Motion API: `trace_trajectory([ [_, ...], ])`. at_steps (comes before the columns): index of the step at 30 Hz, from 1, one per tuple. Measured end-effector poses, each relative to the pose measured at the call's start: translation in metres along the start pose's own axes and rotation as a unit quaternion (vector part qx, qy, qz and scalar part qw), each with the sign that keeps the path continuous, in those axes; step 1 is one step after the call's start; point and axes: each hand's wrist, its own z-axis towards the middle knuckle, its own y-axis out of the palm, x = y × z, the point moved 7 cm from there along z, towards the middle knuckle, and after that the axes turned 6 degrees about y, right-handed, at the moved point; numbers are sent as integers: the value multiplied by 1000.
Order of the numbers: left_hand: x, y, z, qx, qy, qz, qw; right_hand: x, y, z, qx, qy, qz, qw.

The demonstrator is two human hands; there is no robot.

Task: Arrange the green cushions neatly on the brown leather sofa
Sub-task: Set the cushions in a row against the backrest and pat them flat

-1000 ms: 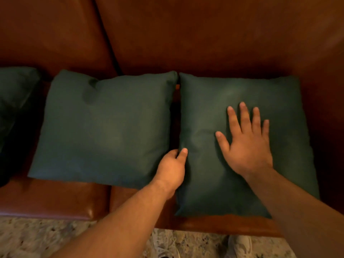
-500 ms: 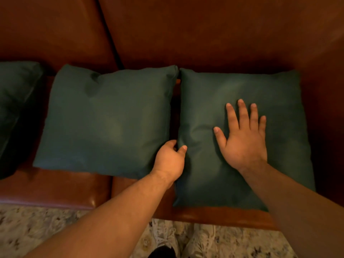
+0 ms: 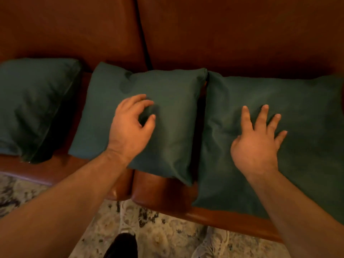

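Three dark green cushions lie flat in a row on the seat of the brown leather sofa (image 3: 163, 192). The left cushion (image 3: 35, 107) sits apart at the frame's left edge. The middle cushion (image 3: 173, 112) and the right cushion (image 3: 307, 127) lie side by side, their top corners touching. My left hand (image 3: 130, 127) rests on the middle cushion with fingers curved and tips touching the fabric, thumb apart, and it holds nothing. My right hand (image 3: 256, 144) lies flat on the right cushion with fingers spread.
The sofa backrest (image 3: 223, 34) rises behind the cushions, with a seam between two back panels. A pale patterned rug (image 3: 167, 239) covers the floor in front. My light shoes (image 3: 214, 243) stand on it close to the sofa's front edge.
My left hand left the gap between the middle and right cushions and moved up and left onto the middle cushion. My right hand stayed flat on the right cushion. The view shifted left.
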Motion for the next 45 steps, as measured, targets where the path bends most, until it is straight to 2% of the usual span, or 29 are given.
trace_trajectory([
  [3, -41, -4, 6, -51, -8, 53, 997, -34, -11, -13, 22, -24, 75, 997],
  [6, -63, -6, 6, -75, 45, 64, 994, -108, -17, -35, 35, -127, 130, 983],
  [9, -102, -16, 15, -77, -3, 65, 995, -192, -18, -49, 42, -220, 122, 967],
  [13, -168, -32, 32, -108, -116, 55, 986, -280, -15, -30, 53, -218, 99, 969],
  [15, -188, -35, 35, -132, -115, 46, 983, -305, -5, -16, 52, -194, 68, 977],
  [20, -200, -34, 30, -166, -43, 23, 985, -301, 32, -14, 91, -159, -6, 983],
  [24, -201, -36, 32, -135, -15, 59, 989, -295, 52, -12, 108, -163, -18, 980],
  [26, -202, -38, 39, -93, -30, 35, 995, -295, 59, -9, 111, -166, -19, 980],
  [28, -214, -40, 56, -33, -95, -22, 995, -294, 66, -6, 112, -164, -14, 980],
  [30, -237, -35, 74, -24, -217, -98, 971, -294, 72, -2, 103, -165, -14, 981],
  [32, -253, -21, 85, -50, -329, -223, 916, -293, 76, 0, 91, -168, -18, 981],
  [34, -259, -6, 89, -72, -382, -342, 855, -289, 78, -1, 90, -170, -11, 981],
  [35, -259, -2, 90, -83, -388, -359, 845, -287, 78, -2, 92, -171, -3, 981],
  [37, -263, 4, 89, -85, -378, -341, 857, -284, 79, 0, 93, -170, 18, 981],
  [41, -276, 9, 79, -14, -349, -337, 875, -279, 84, -2, 101, -169, 71, 978],
  [45, -284, 11, 76, 22, -349, -292, 890, -273, 74, -4, 114, -163, 124, 972],
])
